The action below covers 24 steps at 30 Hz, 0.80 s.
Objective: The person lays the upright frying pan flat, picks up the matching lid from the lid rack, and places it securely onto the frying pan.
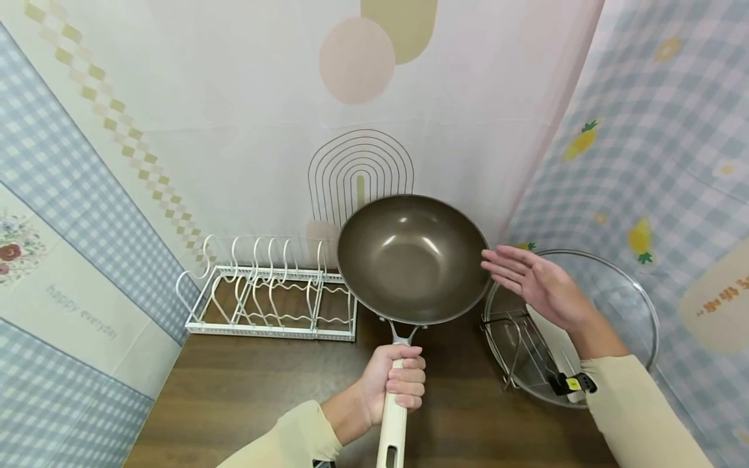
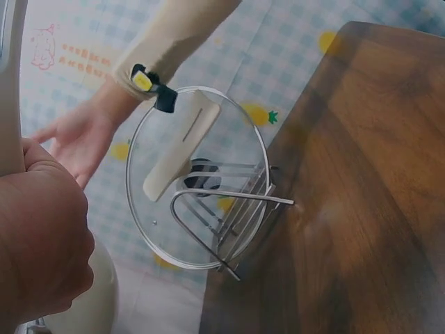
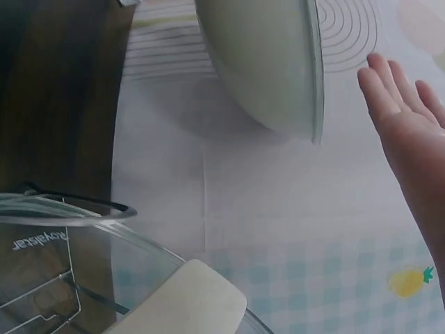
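My left hand (image 1: 393, 383) grips the cream handle (image 1: 393, 422) of a wok (image 1: 412, 260), its brown inside turned toward me. In the right wrist view the wok's outer wall (image 3: 268, 69) is pale green. Beside the wok's right rim, my right hand (image 1: 535, 283) is spread with straight fingers and holds nothing; in the right wrist view a gap shows between its fingertips and the rim. Below the right hand, a glass lid (image 1: 646, 305) with a cream handle (image 2: 184, 142) leans in a metal wire stand (image 1: 512, 351).
A white wire rack (image 1: 272, 335) with several curved dividers stands at the back left of the brown wooden table (image 1: 281, 383). Printed cloth (image 1: 234, 130) hangs behind the table, with checked cloth (image 1: 643, 143) on the right side.
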Each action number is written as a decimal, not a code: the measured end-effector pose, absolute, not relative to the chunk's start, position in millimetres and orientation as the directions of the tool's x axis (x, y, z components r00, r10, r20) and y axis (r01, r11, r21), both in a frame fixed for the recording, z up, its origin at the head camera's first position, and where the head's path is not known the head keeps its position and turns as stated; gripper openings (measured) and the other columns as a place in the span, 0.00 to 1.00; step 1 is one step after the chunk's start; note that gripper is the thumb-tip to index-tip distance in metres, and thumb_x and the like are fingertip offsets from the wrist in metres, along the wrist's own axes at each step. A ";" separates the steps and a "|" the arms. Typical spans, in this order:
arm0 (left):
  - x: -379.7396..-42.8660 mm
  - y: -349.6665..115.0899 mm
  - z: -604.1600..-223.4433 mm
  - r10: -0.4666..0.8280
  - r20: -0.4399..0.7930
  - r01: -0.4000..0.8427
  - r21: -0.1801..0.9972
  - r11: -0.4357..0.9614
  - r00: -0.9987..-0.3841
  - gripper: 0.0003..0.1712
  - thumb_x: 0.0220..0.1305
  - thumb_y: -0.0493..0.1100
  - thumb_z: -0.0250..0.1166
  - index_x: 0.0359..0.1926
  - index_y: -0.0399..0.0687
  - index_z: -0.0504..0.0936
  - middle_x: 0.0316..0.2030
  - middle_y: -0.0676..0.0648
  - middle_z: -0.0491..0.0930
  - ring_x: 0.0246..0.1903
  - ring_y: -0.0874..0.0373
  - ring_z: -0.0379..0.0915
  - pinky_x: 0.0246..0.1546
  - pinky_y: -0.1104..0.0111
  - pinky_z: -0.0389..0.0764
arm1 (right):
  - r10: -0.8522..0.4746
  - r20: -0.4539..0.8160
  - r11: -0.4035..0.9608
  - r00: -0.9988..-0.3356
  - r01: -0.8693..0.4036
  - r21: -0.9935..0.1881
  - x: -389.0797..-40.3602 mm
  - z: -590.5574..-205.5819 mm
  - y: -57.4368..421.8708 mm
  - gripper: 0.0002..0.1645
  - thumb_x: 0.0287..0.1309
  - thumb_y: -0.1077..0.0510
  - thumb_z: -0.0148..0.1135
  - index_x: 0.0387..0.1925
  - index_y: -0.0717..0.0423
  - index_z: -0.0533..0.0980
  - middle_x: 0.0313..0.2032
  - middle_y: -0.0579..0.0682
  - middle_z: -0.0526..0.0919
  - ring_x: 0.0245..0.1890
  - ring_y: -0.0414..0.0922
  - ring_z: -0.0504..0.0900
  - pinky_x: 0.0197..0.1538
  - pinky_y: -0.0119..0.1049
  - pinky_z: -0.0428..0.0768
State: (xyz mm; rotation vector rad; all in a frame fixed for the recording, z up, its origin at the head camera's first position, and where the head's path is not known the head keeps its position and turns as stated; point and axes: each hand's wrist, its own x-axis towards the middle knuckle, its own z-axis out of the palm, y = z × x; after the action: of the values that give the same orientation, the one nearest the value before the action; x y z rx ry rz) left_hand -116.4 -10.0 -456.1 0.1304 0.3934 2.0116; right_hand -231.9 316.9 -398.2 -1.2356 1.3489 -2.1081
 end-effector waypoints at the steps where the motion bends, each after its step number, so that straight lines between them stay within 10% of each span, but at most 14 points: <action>1: -116.0 -10.1 -456.9 0.886 -0.081 -0.852 0.328 -0.409 -0.456 0.27 0.78 0.49 0.33 0.18 0.57 0.63 0.08 0.63 0.56 0.07 0.73 0.59 0.14 0.80 0.51 | -0.665 0.486 -0.486 -0.568 -0.165 -0.858 -233.7 -399.2 317.6 0.31 0.84 0.60 0.24 0.75 0.80 0.43 0.76 0.77 0.50 0.78 0.62 0.59 0.78 0.44 0.63; 14: -115.5 -8.2 -455.3 0.887 -0.089 -0.858 0.311 -0.408 -0.453 0.27 0.78 0.49 0.34 0.18 0.57 0.63 0.08 0.62 0.57 0.06 0.72 0.59 0.14 0.80 0.50 | -0.283 0.293 -0.271 -0.913 -0.217 -0.938 -265.8 -406.3 321.0 0.27 0.80 0.63 0.46 0.71 0.74 0.61 0.62 0.52 0.83 0.60 0.42 0.83 0.61 0.33 0.82; 24: -114.6 -7.7 -455.8 0.894 -0.081 -0.864 0.307 -0.398 -0.441 0.26 0.78 0.49 0.35 0.18 0.57 0.61 0.08 0.63 0.57 0.07 0.72 0.59 0.14 0.80 0.49 | -0.145 0.105 -0.086 -0.984 -0.094 -0.992 -296.9 -409.7 313.1 0.33 0.74 0.59 0.59 0.70 0.75 0.61 0.48 0.37 0.86 0.48 0.33 0.85 0.56 0.27 0.83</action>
State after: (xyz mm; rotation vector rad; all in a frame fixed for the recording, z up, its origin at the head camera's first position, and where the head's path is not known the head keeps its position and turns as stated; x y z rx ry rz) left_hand -114.6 -7.7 -455.8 0.1152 0.3674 1.9957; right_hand -296.9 313.1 -409.7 -0.2745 2.0995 -2.2728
